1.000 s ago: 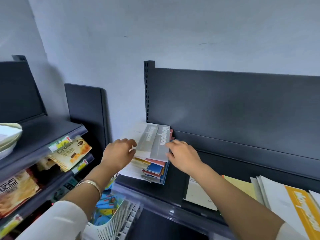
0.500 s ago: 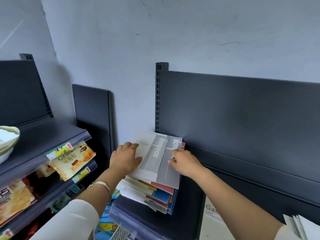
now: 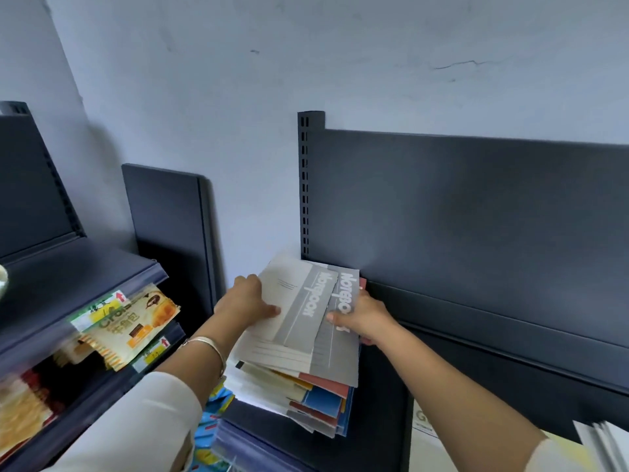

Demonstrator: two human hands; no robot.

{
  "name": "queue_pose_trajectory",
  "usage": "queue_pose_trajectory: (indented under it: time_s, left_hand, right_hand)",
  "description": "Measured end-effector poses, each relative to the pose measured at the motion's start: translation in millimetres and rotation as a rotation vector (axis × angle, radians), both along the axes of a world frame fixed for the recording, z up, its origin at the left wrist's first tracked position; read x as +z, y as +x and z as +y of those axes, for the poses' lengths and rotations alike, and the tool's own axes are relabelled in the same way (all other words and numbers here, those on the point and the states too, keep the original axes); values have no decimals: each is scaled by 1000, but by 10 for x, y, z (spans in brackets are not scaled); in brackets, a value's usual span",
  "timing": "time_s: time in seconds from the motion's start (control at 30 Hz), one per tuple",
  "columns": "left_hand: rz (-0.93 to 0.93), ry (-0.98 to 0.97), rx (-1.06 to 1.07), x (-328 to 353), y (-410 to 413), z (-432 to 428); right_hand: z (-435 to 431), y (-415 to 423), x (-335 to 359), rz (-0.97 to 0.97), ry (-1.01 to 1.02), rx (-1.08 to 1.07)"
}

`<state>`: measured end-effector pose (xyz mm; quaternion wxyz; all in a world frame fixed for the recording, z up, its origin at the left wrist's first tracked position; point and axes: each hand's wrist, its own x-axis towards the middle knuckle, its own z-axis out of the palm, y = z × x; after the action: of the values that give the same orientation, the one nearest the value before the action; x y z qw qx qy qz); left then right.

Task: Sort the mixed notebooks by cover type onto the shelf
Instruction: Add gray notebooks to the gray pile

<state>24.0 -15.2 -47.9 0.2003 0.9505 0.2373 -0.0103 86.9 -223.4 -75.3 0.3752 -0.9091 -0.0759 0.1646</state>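
A mixed stack of notebooks (image 3: 316, 400) with red, blue, yellow and white covers lies at the left end of the dark shelf (image 3: 381, 396). On top sit two grey-and-white notebooks (image 3: 306, 311) printed "Notebook", fanned slightly apart. My left hand (image 3: 246, 303) grips the left edge of the upper grey notebook, thumb on its cover. My right hand (image 3: 362, 318) holds the right edge of the second grey notebook, thumb on top and fingers underneath.
The shelf's dark back panel (image 3: 476, 216) rises right behind the stack. A lower shelf at the left carries snack packets (image 3: 132, 325). More white notebooks (image 3: 606, 444) show at the bottom right, with a pale cover (image 3: 425, 424) beside them.
The view has swung left and closer to the stack. Both hands have gone from hovering at the stack's sides to gripping the top grey notebooks, which now lie fanned apart.
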Motion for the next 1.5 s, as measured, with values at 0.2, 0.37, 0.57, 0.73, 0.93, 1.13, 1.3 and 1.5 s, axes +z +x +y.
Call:
queue_pose_trajectory:
  time_s: [0.2, 0.37, 0.57, 0.73, 0.93, 1.13, 1.3, 1.5]
  left_hand:
    - [-171, -97, -41, -102, -73, 73]
    - [-285, -181, -74, -158, -124, 2]
    - [-308, -162, -142, -126, -205, -86]
    - [-327, -256, -159, -104, -270, -47]
    - [-279, -238, -164, -129, -364, -54]
    - [-361, -103, -165, -114, -426, -88]
    - [-468, -289, -297, 80, -453, -435]
    - [-535, -521, -461, 186, -454, -1415]
  right_hand:
    - [-22, -172, 53, 72, 165, -216]
    - [-105, -479, 43, 145, 247, -338]
    - [-89, -687, 106, 74, 169, -411]
    - [-120, -700, 178, -57, 193, -517]
    - [-20, -843, 108, 182, 492, -564]
    - [-67, -865, 81, -91, 345, -481]
    - [-420, -990, 231, -282, 444, -532]
    - [-1419, -1322, 240, -348, 528, -734]
